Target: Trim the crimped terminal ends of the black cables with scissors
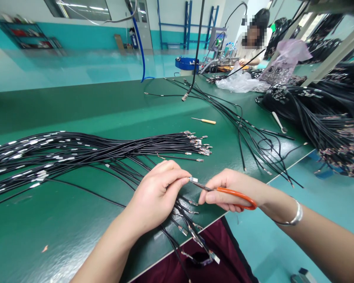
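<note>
Left hand (156,196) pinching connector (194,179); at its 3 o'clock, right hand (234,181) gripping scissors (224,190), tips near connector. Slip could nick left hand.

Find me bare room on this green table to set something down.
A wide bare stretch of green table lies beyond the long cable bundle, left of the loose cables. Another, near left, lies between that bundle and the left forearm, with one small scrap. It's crowded around the left hand, right hand, orange-handled tool and cable ends, and among those loose cables.
</note>
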Demonstrator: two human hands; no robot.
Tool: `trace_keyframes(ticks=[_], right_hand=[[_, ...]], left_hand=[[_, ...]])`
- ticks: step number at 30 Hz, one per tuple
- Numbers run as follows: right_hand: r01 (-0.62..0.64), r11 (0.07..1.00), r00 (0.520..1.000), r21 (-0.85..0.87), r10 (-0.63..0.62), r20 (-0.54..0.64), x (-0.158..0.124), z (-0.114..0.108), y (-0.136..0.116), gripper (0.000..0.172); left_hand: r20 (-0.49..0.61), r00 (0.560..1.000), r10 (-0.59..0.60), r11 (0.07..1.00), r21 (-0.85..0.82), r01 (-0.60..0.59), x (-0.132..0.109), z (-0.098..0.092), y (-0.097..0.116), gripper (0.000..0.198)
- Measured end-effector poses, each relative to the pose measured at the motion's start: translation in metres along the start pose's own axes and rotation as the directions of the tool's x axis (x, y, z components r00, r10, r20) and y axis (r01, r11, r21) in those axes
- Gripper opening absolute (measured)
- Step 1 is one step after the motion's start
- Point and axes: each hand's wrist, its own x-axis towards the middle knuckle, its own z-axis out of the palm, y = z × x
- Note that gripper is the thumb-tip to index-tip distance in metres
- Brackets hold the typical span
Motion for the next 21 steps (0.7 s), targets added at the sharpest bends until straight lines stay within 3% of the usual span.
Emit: trace_keyframes(ticks=[12, 17, 21], right_hand=[[0.014, 0.998, 0.998, -0.067, -0.018, -0.057, -0.0011, 0.0059, -0.0023, 0.045], [-0.037, 0.999, 0.999, -0.001, 0.037, -0.040, -0.0056, 0.0033, -0.0003, 0.040], [0.051, 0.990, 0.998, 0.131, -0.045, -0.050, -0.0089, -0.0010, 0.0070, 0.039]], left_hand=[[0.015, 1.000, -0.024, 0.999, -0.028, 0.024, 0.0013, -0.0003, 0.0021, 0.016], [0.008, 0.999, -0.045, 0.998, -0.037, 0.045, 0.0020, -0.0023, 0.0027, 0.017], [-0.014, 0.998, -0.054, 0.997, -0.054, 0.053, 0.0022, -0.0047, 0.0034, 0.015]])
